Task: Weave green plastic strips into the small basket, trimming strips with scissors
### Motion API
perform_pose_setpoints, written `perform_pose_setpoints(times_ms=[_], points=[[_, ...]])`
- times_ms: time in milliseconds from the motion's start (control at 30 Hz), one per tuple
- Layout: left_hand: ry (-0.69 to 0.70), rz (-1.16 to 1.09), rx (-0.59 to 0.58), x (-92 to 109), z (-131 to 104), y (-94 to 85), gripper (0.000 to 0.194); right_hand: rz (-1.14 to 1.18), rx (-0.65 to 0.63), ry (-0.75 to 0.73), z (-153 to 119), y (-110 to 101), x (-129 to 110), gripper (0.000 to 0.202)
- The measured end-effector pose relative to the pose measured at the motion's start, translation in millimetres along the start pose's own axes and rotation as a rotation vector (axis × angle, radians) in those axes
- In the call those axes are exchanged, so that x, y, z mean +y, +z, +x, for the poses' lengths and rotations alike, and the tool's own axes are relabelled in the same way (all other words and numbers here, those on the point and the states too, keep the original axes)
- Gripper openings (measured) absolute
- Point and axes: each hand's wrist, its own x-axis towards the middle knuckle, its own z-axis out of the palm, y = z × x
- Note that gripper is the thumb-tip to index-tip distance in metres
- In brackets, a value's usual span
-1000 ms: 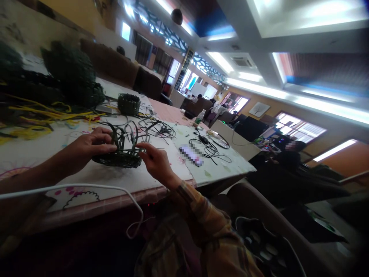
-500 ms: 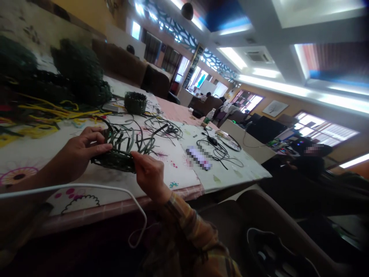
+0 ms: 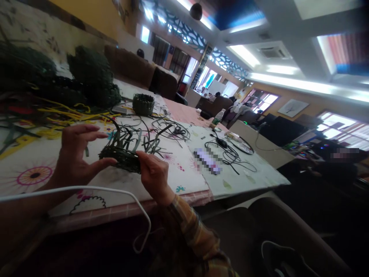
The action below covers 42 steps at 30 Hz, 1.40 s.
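Note:
A half-woven dark green basket (image 3: pixel 127 161) is held just over the patterned tablecloth, with loose green strips (image 3: pixel 137 139) sticking up from its rim. At its right end my right hand (image 3: pixel 155 173) pinches the woven wall between thumb and fingers. My left hand (image 3: pixel 76 154) is open at the other end, its fingers raised and spread apart from the thumb. The left thumb tip lies against the near side of the weave or just in front of it; I cannot tell which. The basket's underside is hidden.
A small woven basket (image 3: pixel 143 104) stands farther back. Dark woven bundles (image 3: pixel 90 69) and yellow strips (image 3: pixel 54 115) lie at the left. A white cable (image 3: pixel 95 188) crosses in front. Coiled black cord (image 3: pixel 230 154), a blurred purple item (image 3: pixel 208 161) and a bottle (image 3: pixel 216 119) lie rightward.
My left hand has let go of the basket's left end, its fingers lifting up and away. My right hand keeps its hold. The view has shifted slightly.

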Motion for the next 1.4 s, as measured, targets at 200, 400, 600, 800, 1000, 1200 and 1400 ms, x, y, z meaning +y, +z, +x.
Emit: perform_pose_setpoints(times_ms=[200, 400, 600, 800, 1000, 1200, 1400], points=[[0.340, 0.050, -0.144, -4, 11, -2.2, 0.043, 0.010, 0.006, -0.045, 2, -1, -4, 0.036], [0.441, 0.036, -0.151, -6, 18, 5.1, 0.027, 0.011, 0.015, -0.051, 2, -2, -4, 0.035], [0.549, 0.049, -0.160, -4, 22, 6.4, 0.027, 0.041, 0.081, -0.075, 3, 2, -2, 0.031], [0.576, 0.032, -0.193, -5, 25, 4.6, 0.027, 0.038, 0.075, -0.094, 6, -4, -6, 0.029], [0.610, 0.035, -0.188, 0, 25, 9.3, 0.028, -0.142, -0.050, -0.026, 24, -51, -14, 0.025], [0.646, 0.051, -0.188, 3, 27, 12.0, 0.031, -0.469, -0.191, -0.126, 47, -80, -25, 0.015], [0.635, 0.048, -0.197, 2, 23, 15.1, 0.031, -0.603, -0.289, -0.219, 68, -85, -35, 0.018]])
